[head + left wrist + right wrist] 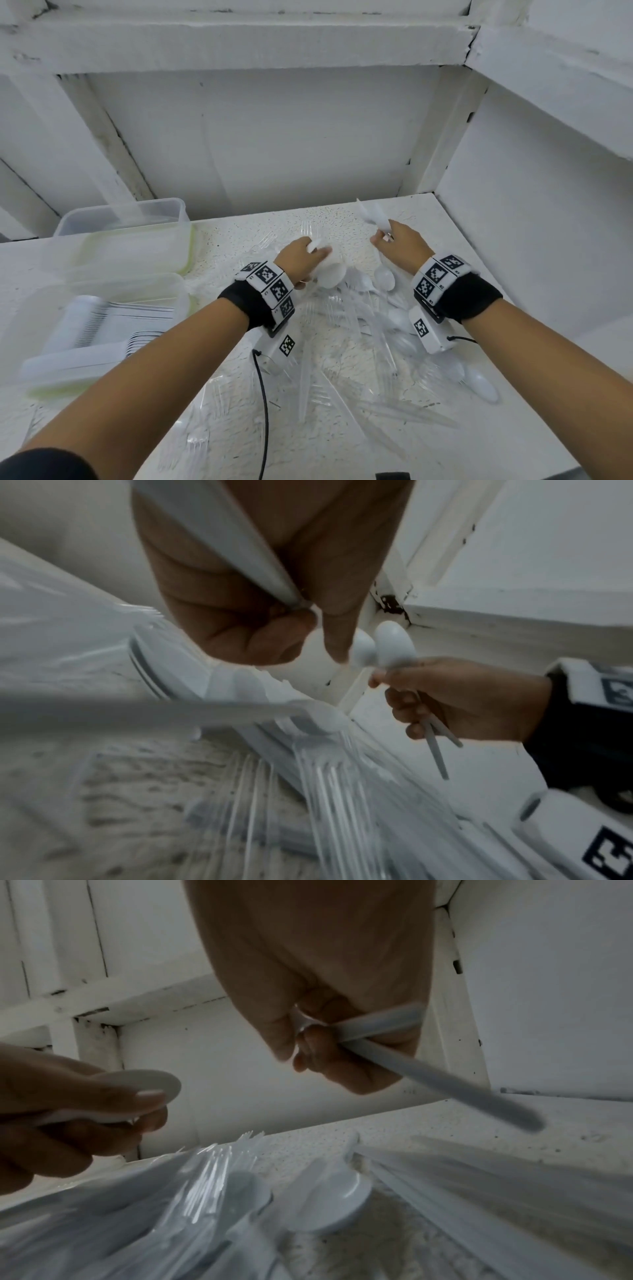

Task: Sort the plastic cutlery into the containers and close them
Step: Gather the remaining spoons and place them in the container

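Note:
My left hand [317, 253] grips white plastic spoons [331, 274] over the middle of the table, their bowls pointing back toward my wrist. In the left wrist view a white handle [240, 550] runs through the curled fingers [240, 631]. To the right, my right hand [383, 238] holds two white spoons [390, 646], and their handles [445, 1081] stick out past the curled fingers [325, 1056]. Loose clear forks, knives and white spoons lie in a pile [359, 329] below both hands. The near container [85, 370] at the left holds stacked cutlery.
A second clear container [82, 219] stands behind the near one, with a green-rimmed lid [186, 253] by it. White walls close in the table [462, 240] at the back and right. A black cable [263, 404] hangs from my left wrist across the cutlery.

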Demonstrator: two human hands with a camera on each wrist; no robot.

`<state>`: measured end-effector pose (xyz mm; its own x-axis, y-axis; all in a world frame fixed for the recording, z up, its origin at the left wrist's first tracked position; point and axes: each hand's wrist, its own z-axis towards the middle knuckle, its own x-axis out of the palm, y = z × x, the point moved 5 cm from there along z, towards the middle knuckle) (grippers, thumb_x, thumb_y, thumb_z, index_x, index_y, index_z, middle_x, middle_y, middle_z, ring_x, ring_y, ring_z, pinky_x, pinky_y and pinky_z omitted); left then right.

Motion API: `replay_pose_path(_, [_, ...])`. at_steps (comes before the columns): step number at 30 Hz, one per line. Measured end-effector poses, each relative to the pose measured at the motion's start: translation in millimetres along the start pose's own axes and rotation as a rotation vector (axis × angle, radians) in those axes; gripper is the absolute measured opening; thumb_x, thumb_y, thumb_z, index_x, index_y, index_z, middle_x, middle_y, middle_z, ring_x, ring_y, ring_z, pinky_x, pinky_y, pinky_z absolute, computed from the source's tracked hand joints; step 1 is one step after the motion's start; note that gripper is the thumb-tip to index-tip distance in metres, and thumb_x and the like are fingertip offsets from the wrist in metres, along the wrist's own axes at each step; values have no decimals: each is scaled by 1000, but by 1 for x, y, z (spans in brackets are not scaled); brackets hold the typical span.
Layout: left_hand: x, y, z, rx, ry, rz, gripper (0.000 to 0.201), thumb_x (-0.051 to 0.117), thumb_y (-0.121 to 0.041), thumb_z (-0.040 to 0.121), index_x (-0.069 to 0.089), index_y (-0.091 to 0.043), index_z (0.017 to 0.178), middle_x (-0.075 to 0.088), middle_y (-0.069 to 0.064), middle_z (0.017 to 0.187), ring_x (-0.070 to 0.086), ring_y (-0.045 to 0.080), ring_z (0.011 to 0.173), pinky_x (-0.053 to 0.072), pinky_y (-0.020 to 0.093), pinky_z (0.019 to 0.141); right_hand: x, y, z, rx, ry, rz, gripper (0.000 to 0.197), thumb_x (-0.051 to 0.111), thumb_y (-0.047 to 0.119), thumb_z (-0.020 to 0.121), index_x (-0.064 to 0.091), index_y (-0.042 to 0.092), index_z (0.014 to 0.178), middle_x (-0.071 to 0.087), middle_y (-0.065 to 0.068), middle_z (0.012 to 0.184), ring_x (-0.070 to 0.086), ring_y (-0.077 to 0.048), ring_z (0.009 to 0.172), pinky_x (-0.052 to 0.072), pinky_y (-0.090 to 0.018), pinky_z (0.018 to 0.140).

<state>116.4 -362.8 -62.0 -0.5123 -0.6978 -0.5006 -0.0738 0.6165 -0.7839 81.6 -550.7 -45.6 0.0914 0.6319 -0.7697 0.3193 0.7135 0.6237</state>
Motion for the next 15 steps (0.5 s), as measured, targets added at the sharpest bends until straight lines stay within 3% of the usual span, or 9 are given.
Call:
replay_pose_path(2, [-8,0,-3,-17,-37,-72,33,37,-43,98,45,-13,107,42,2,72,39,14,49,32,22,41,5,-2,-2,11,88,-43,15,57,23,90,53,9,86,54,-4,77,52,-21,79,38,-26,61])
replay_pose_path(4, [-16,1,-2,-2,-90,-17,32,40,-42,97,45,-10,95,39,2,67,34,14,49,28,21,42,13,-6,-4,40,187,-132,14,60,21,88,54,10,87,54,-4,77,51,-20,76,33,-22,54])
replay_pose_path(6, [-22,4,0,20,-116,59,25,47,-27,95,42,-11,77,40,2,65,36,14,52,30,23,46,21,-10,-5,80,233,-169,15,64,22,86,58,10,93,56,-6,84,53,-19,78,35,-22,56])
replay_pose_path(8, [-23,6,0,32,-101,96,23,45,-14,93,40,-12,70,40,2,64,37,13,53,33,23,50,27,-12,-7,120,246,-159,19,68,21,83,61,10,95,59,-4,86,55,-18,78,38,-22,58])
replay_pose_path(12, [-16,6,-7,67,-88,146,13,36,-14,97,47,-9,93,46,1,72,41,14,61,34,22,53,33,-6,-8,119,240,-219,16,68,18,82,62,12,96,60,-4,85,58,-20,80,40,-25,68])
replay_pose_path(15, [-10,4,-8,94,-64,319,14,40,-19,97,49,-9,92,52,6,85,47,18,74,33,23,58,28,-2,-8,68,202,-243,15,60,16,87,63,5,96,60,-8,86,60,-25,83,40,-27,69])
